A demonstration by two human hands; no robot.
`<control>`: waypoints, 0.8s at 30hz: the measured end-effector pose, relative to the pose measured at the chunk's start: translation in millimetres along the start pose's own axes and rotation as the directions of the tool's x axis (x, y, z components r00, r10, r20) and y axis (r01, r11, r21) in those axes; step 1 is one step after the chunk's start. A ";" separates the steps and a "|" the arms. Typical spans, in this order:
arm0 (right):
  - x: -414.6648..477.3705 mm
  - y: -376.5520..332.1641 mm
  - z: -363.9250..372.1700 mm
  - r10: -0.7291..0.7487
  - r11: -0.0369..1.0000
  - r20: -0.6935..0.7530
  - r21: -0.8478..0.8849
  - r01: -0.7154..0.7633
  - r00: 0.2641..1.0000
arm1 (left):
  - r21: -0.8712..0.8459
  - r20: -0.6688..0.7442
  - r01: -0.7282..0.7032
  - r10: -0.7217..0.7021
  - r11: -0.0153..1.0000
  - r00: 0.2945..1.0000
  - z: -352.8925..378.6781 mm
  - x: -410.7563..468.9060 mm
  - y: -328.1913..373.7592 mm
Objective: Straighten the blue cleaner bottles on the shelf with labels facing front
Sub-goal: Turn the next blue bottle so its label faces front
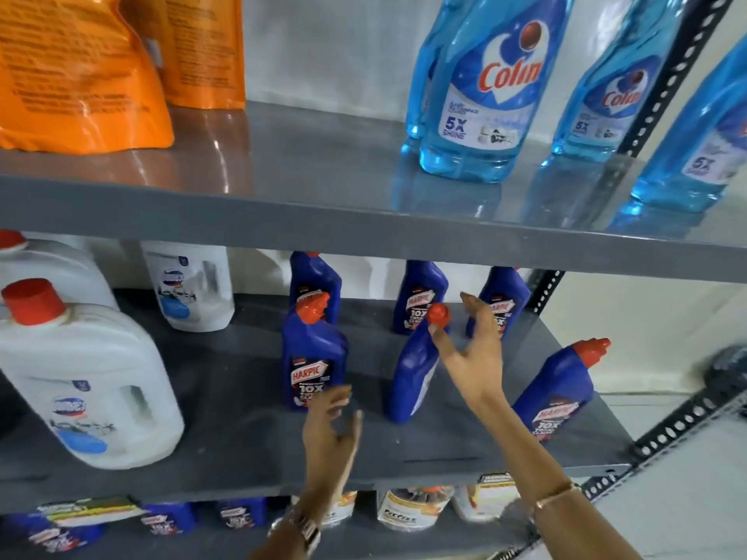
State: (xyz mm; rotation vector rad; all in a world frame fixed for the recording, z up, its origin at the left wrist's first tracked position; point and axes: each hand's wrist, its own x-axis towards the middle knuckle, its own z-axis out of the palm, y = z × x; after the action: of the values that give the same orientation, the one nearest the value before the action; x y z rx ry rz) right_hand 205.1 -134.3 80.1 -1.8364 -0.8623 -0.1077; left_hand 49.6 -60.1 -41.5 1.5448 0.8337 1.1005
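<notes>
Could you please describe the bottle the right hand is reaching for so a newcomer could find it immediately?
Look at the middle grey shelf, front row of dark blue bottles. It is the middle bottle, at the right hand. Unlike its neighbours, its label is turned away from the front.

orange pouches [81, 70], white jugs [93, 381], light-blue Colin bottles [485, 86]

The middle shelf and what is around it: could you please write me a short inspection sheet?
Surface: grey middle shelf, dark and scuffed.
Job's things: six dark blue bottles; front middle bottle shows no label, front left bottle faces front.
Clutter: white jugs at left.
Grippers: right hand open, fingers by the middle bottle's red cap; left hand open, blurred.
Cables: nothing seen.
Surroundings: light blue bottles and orange pouches above.
</notes>
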 end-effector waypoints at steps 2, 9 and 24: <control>6.3 20.1 -6.4 0.122 0.986 0.190 0.090 -0.141 0.974 | -0.039 0.228 0.087 -0.076 0.995 0.971 30.4 1.4 5.0; 14.3 42.8 -3.8 0.225 0.861 0.377 0.354 -0.364 0.899 | 0.093 0.199 0.084 -0.102 0.992 0.975 80.1 14.2 9.5; 39.8 3.9 -45.5 0.061 0.840 0.453 0.459 -0.291 0.890 | -0.168 0.154 -0.008 0.035 0.986 0.987 73.9 12.7 39.1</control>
State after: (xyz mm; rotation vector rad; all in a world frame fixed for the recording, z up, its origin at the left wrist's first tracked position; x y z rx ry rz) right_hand 250.8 -153.1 115.0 -1.4255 -0.8960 0.6179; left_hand 122.6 -83.0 -5.2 1.4807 0.6037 1.0229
